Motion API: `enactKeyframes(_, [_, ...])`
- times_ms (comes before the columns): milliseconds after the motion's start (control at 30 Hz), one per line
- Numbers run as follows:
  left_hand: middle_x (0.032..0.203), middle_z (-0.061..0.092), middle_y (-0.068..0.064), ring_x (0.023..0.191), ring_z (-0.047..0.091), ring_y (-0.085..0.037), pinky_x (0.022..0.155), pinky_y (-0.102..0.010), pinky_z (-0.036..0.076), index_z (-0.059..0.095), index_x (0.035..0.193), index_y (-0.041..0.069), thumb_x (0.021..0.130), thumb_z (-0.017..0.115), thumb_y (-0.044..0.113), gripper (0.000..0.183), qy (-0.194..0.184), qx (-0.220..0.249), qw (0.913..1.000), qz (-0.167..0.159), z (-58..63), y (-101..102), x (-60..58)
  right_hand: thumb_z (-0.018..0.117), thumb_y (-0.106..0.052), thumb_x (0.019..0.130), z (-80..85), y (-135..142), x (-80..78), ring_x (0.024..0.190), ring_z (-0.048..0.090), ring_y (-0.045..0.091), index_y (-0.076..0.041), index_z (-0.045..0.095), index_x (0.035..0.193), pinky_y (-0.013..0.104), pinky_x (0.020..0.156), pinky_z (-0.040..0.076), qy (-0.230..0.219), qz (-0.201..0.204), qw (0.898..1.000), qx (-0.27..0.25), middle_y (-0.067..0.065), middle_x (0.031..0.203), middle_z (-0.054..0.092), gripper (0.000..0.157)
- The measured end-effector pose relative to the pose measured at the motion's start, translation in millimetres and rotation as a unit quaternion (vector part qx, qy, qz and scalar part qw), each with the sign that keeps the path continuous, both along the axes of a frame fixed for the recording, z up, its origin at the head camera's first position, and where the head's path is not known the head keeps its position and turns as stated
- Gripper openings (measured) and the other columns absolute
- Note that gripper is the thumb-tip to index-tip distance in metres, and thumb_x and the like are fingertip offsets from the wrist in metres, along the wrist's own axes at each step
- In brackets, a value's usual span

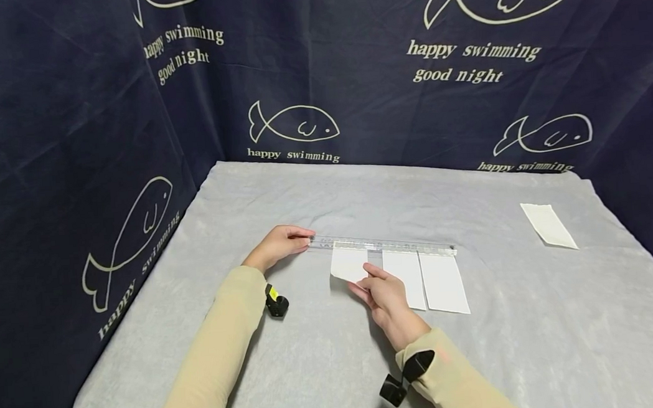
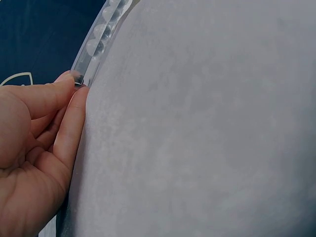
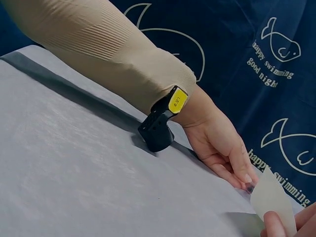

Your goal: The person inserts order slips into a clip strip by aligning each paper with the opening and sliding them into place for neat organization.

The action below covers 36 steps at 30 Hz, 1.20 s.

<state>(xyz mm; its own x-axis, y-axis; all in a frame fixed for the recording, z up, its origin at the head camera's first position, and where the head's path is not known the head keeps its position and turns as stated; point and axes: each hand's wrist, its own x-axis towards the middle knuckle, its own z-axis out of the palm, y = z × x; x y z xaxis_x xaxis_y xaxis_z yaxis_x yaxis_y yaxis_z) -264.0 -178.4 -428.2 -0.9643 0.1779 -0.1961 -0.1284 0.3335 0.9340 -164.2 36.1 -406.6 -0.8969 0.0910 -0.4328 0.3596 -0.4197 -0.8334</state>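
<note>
A clear ticket rail [image 1: 403, 247] with round marbles inside lies across the table. My left hand [image 1: 277, 244] pinches its left end between thumb and fingers, close up in the left wrist view at the rail's dark end piece [image 2: 77, 79]. My right hand [image 1: 387, 295] pinches the lower corner of a white paper slip [image 1: 348, 265], whose top edge meets the rail near its left end. That slip's lower part is lifted off the table. Two more white slips, a middle one [image 1: 408, 280] and a right one [image 1: 445, 284], lie flat with top edges at the rail.
Another white slip [image 1: 549, 226] lies apart at the table's right side. A light grey cloth [image 1: 314, 367] covers the table, with dark blue printed curtains [image 1: 373, 51] behind and at the left. Each wrist bears a black camera mount [image 1: 276, 304].
</note>
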Motion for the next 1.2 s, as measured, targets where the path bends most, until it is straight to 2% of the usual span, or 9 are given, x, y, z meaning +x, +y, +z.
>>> enactKeyframes(333, [0.117, 0.059, -0.010, 0.096, 0.056, -0.014, 0.082, -0.023, 0.050, 0.066, 0.116, 0.005, 0.089, 0.062, 0.004, 0.028, 0.003, 0.002, 1.0000, -0.002, -0.2, 1, 0.7, 0.039, 0.025, 0.078, 0.0, 7, 1.7, 0.084, 0.062, 0.020, 0.016, 0.040, 0.131, 0.027, 0.071, 0.054, -0.002, 0.002, 1.000, 0.000, 0.029, 0.130, 0.041, 0.054])
enactKeyframes(600, [0.118, 0.059, -0.009, 0.099, 0.056, -0.014, 0.082, -0.024, 0.050, 0.066, 0.116, 0.006, 0.090, 0.061, 0.005, 0.027, 0.002, -0.007, 1.0000, -0.003, 1.1, 1, 2.0, 0.040, 0.025, 0.079, -0.6, 11, 2.3, 0.086, 0.062, 0.019, 0.015, 0.039, 0.132, 0.027, 0.072, 0.054, -0.002, 0.006, 1.000, 0.000, 0.028, 0.132, 0.040, 0.054])
enactKeyframes(933, [0.120, 0.058, -0.012, 0.097, 0.057, -0.013, 0.083, -0.023, 0.049, 0.064, 0.118, 0.002, 0.090, 0.060, 0.003, 0.028, 0.000, 0.012, 0.9999, -0.011, 1.4, 0, 1.9, 0.040, 0.024, 0.080, 0.6, 15, 2.3, 0.088, 0.061, 0.021, 0.015, 0.039, 0.132, 0.026, 0.073, 0.053, -0.002, 0.006, 1.000, 0.000, 0.029, 0.134, 0.038, 0.053])
enactKeyframes(1067, [0.120, 0.058, -0.010, 0.100, 0.056, -0.015, 0.083, -0.024, 0.049, 0.066, 0.117, 0.006, 0.090, 0.062, 0.006, 0.028, -0.002, -0.001, 1.0000, -0.007, 2.7, 0, 1.1, 0.039, 0.024, 0.080, 0.8, 16, 2.3, 0.092, 0.060, 0.023, 0.015, 0.039, 0.132, 0.027, 0.074, 0.053, -0.003, 0.004, 1.000, 0.003, 0.028, 0.135, 0.037, 0.053])
enactKeyframes(1200, [0.120, 0.058, -0.009, 0.102, 0.055, -0.016, 0.083, -0.024, 0.049, 0.066, 0.117, 0.007, 0.089, 0.063, 0.007, 0.028, 0.001, -0.015, 0.9999, -0.006, 2.2, 0, 0.1, 0.039, 0.024, 0.080, 0.5, 17, 2.6, 0.090, 0.061, 0.022, 0.015, 0.039, 0.132, 0.026, 0.074, 0.053, -0.005, 0.003, 1.000, 0.006, 0.029, 0.134, 0.037, 0.053])
